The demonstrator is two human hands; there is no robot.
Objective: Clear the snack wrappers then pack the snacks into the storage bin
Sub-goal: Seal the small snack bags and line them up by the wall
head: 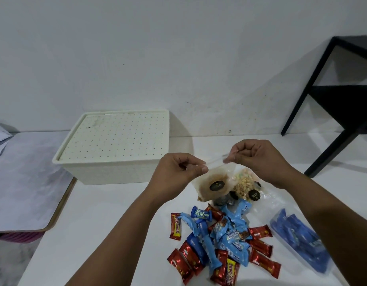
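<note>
Both hands hold up a clear zip pouch (214, 182) with brown snack inside and a round black label, above the white table (108, 219). My left hand (178, 172) pinches the pouch's top left corner, and my right hand (259, 157) pinches the top right corner. The cream storage bin (114, 149) stands behind to the left with its dotted lid on. A pile of red and blue wrapped snack bars (221, 240) lies on the table below the pouch. A second clear pouch of pale puffed snack (243, 185) lies behind the held one.
A clear bag of blue packets (300, 238) lies at the right of the pile. A black metal frame (331, 104) stands at the back right. A lower grey table (27, 178) with papers sits to the left, past the white table's edge.
</note>
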